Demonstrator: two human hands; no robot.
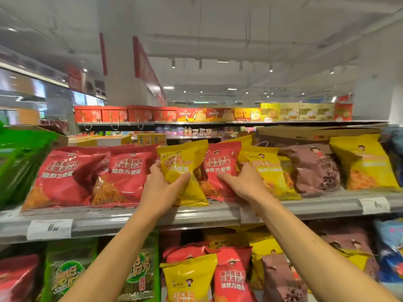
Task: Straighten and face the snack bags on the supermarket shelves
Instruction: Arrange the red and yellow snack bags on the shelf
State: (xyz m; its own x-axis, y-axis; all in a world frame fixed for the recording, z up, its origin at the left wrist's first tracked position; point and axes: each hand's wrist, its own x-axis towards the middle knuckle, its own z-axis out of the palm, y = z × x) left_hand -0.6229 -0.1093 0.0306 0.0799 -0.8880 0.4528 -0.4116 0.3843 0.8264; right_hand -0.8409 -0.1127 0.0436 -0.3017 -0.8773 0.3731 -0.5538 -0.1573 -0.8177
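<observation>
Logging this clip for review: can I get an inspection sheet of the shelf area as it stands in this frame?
Surface: grey upper shelf with price tags on its edge.
Job's things: yellow bag tilted among red bags; red bag beside it; brown bag further right.
Clutter: cardboard box behind the bags.
Grippers: left hand grips the yellow bag; right hand rests on the red bag, fingers spread.
Cables: nothing seen.
Surroundings: lower shelf bags; gift boxes on a far shelf.

Green bags (19, 162) at nine o'clock: cut off by the left edge, smeared by blur.
Price tags (49, 228): print unreadable.
Red bag (220, 168) at centre: lower part hidden behind right hand (244, 182).
</observation>
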